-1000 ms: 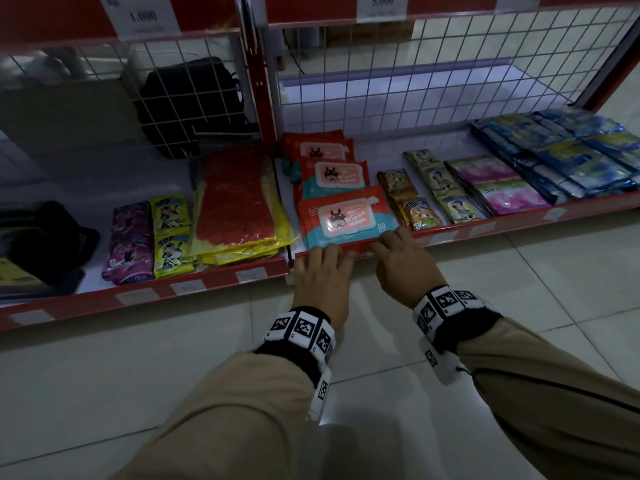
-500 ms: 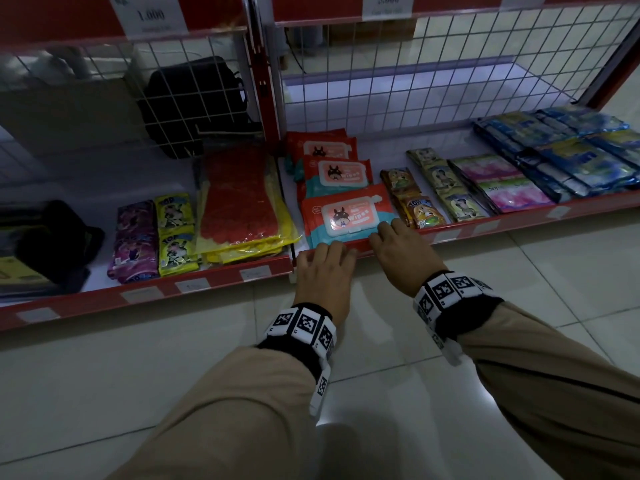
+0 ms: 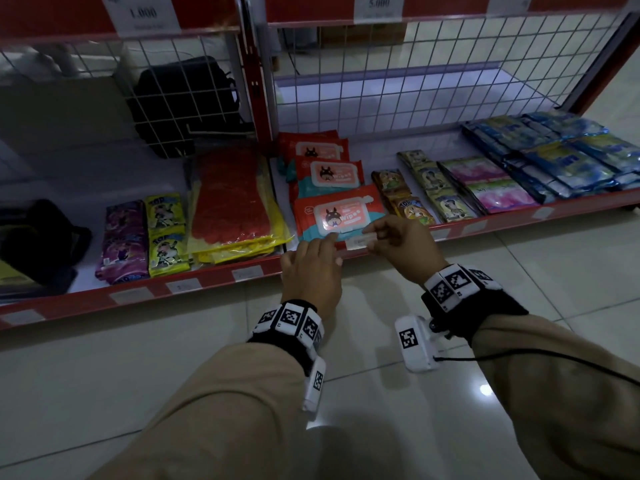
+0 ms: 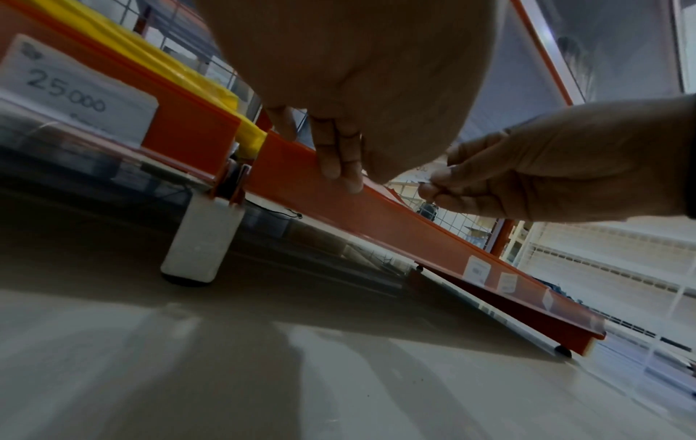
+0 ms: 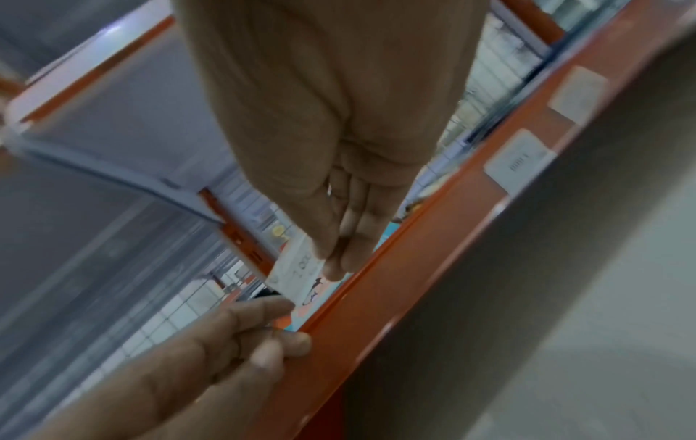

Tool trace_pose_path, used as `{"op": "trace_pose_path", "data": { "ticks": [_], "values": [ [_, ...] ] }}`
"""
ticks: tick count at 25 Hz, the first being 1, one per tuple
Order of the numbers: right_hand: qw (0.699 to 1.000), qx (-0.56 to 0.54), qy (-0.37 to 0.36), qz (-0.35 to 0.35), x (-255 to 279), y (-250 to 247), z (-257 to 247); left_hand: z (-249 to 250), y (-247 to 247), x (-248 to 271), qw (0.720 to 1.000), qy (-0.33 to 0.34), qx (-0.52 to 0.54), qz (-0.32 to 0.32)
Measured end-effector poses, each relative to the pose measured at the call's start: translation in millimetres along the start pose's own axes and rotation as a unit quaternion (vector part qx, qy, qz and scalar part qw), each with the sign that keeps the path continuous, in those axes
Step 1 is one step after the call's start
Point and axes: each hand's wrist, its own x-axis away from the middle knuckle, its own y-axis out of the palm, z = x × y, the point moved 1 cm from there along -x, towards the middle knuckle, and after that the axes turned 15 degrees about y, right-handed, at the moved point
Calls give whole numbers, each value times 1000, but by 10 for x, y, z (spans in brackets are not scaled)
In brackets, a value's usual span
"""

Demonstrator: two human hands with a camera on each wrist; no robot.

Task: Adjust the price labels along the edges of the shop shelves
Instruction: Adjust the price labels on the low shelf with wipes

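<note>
A small white price label is pinched in my right hand, just above the red shelf edge rail and in front of a pack of wipes. The right wrist view shows the label between thumb and fingers of the right hand, clear of the rail. My left hand is beside it, its fingers lying straight on the rail's top edge. Other labels sit in the rail.
The bottom shelf holds red gloves in yellow packs, snack sachets, and blue packets. A wire grid backs it. Upper-shelf labels read 1.000 and 5.000. A 25.000 label sits left. Tiled floor lies below.
Both hands lay on the rail before. My right hand has since lifted and turned, now pinching a white label above the rail. The left hand stays on the rail.
</note>
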Motion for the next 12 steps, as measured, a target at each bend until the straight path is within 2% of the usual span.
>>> {"op": "trace_pose_path", "data": {
  "ticks": [3, 6, 7, 9, 11, 12],
  "values": [
    [992, -108, 42, -51, 75, 61, 12, 15, -27, -23, 998, -34, 53, 26],
    [985, -143, 48, -80, 101, 130, 10, 3, -31, -42, 999, -38, 34, 13],
    [989, -122, 39, -77, 103, 136, 0, -7, -21, -45, 999, -38, 31, 8],
    [999, -4, -21, -50, 90, 119, -20, -26, -8, -49, 998, -40, 40, 10],
    [992, 97, -72, -30, 84, 97, -32, -45, -3, -38, 997, -34, 60, 20],
    [991, 111, -76, -26, 77, 79, -36, -52, -5, -29, 997, -27, 70, 25]
  ]
}}
